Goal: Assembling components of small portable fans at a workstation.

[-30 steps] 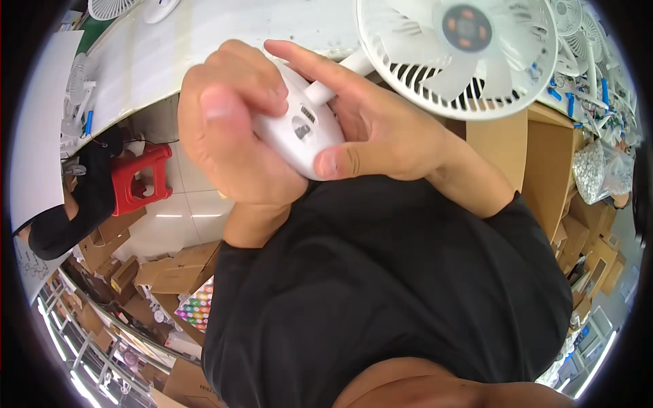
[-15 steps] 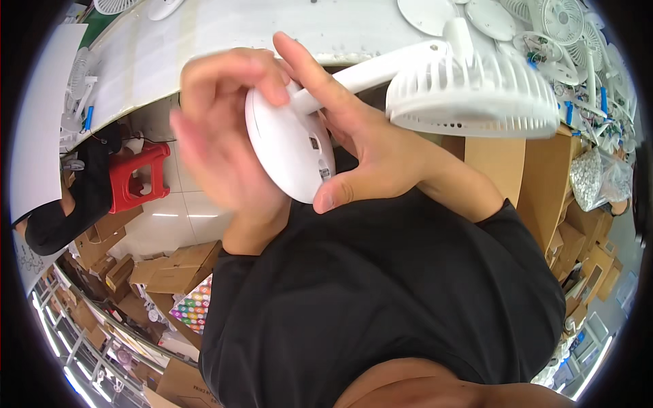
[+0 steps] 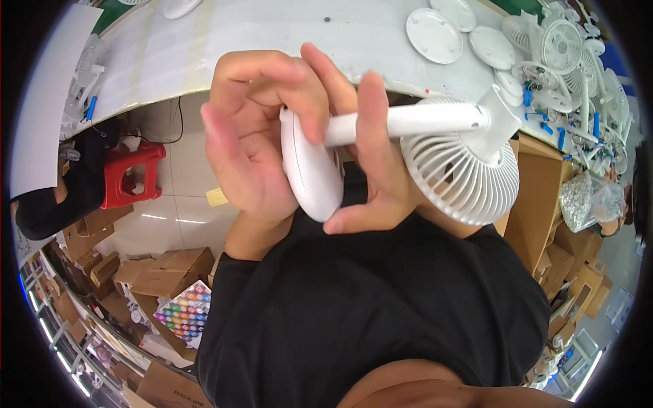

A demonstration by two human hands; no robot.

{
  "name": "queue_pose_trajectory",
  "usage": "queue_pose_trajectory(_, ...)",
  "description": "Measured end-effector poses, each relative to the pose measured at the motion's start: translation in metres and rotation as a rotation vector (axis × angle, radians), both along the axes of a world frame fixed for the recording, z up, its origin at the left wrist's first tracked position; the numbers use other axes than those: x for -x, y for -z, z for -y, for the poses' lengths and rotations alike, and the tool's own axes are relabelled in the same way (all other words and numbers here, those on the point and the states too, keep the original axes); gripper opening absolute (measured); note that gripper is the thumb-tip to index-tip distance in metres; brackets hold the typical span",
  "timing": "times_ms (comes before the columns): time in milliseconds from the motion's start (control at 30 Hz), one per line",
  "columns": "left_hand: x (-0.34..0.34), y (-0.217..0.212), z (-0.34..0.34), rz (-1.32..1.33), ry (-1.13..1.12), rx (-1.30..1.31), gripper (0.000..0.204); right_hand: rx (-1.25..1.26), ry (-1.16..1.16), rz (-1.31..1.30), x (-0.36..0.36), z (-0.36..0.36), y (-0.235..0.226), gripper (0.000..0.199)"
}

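Observation:
Between my hands, in front of my chest, is a small white desk fan (image 3: 435, 121) turned on its side. Its rounded base (image 3: 307, 166) points left and is seen nearly edge-on; the ribbed head (image 3: 469, 183) hangs to the right at the far end of the stem. My left hand (image 3: 252, 146) cups the underside of the base, fingers curled over its upper rim near the stem. My right hand (image 3: 384, 180) grips from the other side, thumb on the base's lower edge and fingers around the stem. The base's underside is hidden by my left palm.
A white worktable (image 3: 272, 41) runs across the top, with round white discs (image 3: 434, 35) on it. Fan parts and blue-ended wired pieces (image 3: 561, 139) crowd its right side. A red stool (image 3: 136, 177), a seated person's dark sleeve (image 3: 58, 204) and cardboard boxes (image 3: 170, 272) are at left.
The fan has rolled, so its base now shows edge-on and the head's ribbed back faces me. The base has shifted right, and my left hand has closed in around it.

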State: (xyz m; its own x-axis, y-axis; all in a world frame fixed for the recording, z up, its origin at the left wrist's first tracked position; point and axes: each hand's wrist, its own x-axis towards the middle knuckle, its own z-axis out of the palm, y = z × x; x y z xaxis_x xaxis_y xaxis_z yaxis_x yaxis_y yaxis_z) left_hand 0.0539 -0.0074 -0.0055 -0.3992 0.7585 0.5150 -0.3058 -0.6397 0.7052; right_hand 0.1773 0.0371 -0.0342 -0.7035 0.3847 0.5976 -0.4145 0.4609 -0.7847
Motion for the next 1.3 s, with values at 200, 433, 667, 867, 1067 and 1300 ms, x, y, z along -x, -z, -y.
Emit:
queue_pose_trajectory(200, -0.003, -0.012, 0.007, -0.091, 0.042, -0.045, 0.056, -0.026, -0.108, -0.051, -0.002, -0.001, 0.002, 0.105)
queue_pose_trajectory(433, -0.003, -0.013, 0.014, -0.295, -0.182, 0.079, 0.059, 0.165, -0.221, 0.105, -0.008, -0.006, -0.031, 0.093)
queue_pose_trajectory(667, -0.015, -0.023, -0.002, -0.184, -0.364, -0.04, 0.051, 0.004, -0.236, -0.034, -0.003, -0.021, -0.017, 0.106)
queue_pose_trajectory(867, 0.005, -0.006, -0.01, -0.277, -0.116, -0.243, 0.049, 0.147, -0.097, 0.131, -0.014, -0.014, -0.03, 0.103)
queue_pose_trajectory(1067, 0.002, 0.015, -0.051, -0.169, -0.293, -0.098, 0.032, -0.178, 0.512, 0.132, -0.009, -0.031, 0.012, 0.067)
queue_pose_trajectory(1300, 0.0, 0.007, -0.061, -0.145, -0.454, -0.061, 0.021, -0.225, 0.485, 0.054, -0.017, -0.055, -0.03, 0.055)
